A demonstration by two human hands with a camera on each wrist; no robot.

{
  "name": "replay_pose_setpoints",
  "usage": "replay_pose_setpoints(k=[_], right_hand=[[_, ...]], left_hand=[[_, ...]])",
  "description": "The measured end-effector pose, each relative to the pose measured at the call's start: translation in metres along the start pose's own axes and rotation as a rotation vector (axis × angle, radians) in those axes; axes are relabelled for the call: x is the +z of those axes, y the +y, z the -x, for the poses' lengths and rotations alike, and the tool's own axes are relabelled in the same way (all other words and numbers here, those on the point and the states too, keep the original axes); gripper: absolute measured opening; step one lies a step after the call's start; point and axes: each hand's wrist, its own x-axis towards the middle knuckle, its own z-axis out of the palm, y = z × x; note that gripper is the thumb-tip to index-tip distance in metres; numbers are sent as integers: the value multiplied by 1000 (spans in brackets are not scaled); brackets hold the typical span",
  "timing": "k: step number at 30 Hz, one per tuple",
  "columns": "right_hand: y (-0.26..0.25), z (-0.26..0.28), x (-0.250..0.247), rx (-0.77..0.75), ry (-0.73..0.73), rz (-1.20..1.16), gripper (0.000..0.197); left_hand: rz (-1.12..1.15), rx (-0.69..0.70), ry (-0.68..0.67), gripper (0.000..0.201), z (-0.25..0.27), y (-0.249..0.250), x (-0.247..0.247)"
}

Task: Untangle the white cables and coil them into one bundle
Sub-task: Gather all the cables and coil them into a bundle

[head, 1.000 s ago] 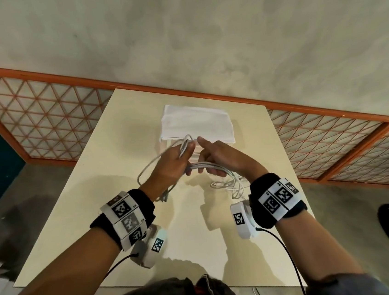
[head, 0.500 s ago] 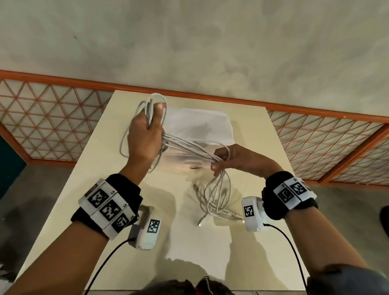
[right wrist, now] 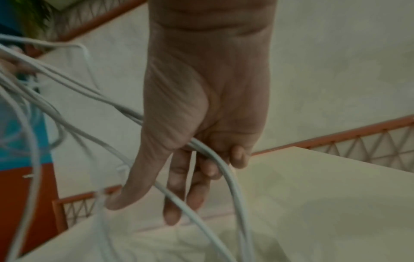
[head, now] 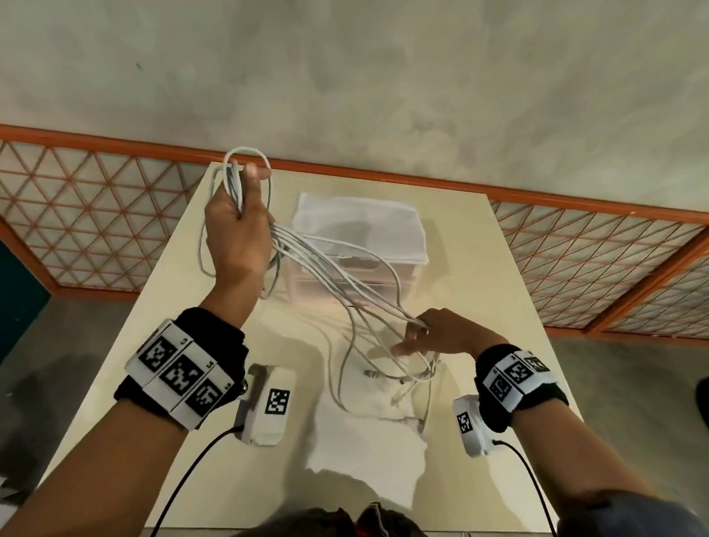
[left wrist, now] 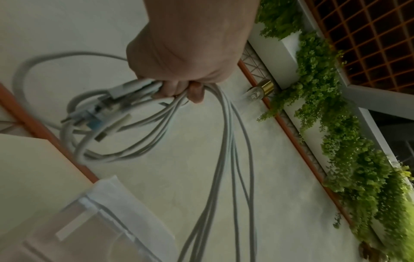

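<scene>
Head view: my left hand (head: 237,232) is now raised high above the far left corner of the pale rectangular wooden table (head: 485,442), well higher than half a second ago, and much higher than a second ago, when both hands worked close together low over the table. Its fingers are curled tight round a gathered end of the thin white cables (head: 336,279), with small loops standing above the fist. My right hand (head: 443,335) has dropped low, near the table, with the strands running through it; thumb and first fingers are loosely extended. The cables now fan out as separate, fairly straight strands between the two hands, and their free ends trail on the table just beside the right hand. A folded white cloth (head: 360,219) lies beyond.

Left wrist view: the fist grips several strands plus the connector plugs (left wrist: 96,113); a few loose loops hang beside them.

Right wrist view: two outer fingers (right wrist: 239,156) hook round one strand; the others pass loosely over the palm.

Judgement: the widened span pulls the tangle straight, so separation is well advanced; coiling has not begun.
</scene>
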Motion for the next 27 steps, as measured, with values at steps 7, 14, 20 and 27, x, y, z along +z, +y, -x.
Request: replay_pose_setpoints(k=[7,14,20,27], right_hand=[[20,2,-3,145,140,149,40],[-30,17,-19,-86,-96,-146,76],[-67,20,-16,-454,71,-528,14],[-43,9,-20,-411,415,-313,27]], left_hand=[[-6,-30,72,33,1,-3,-1],[-26,7,35,32,12,-6,11],[-28,13,40,31,13,-4,9],[-7,11,61,31,8,-4,-2]])
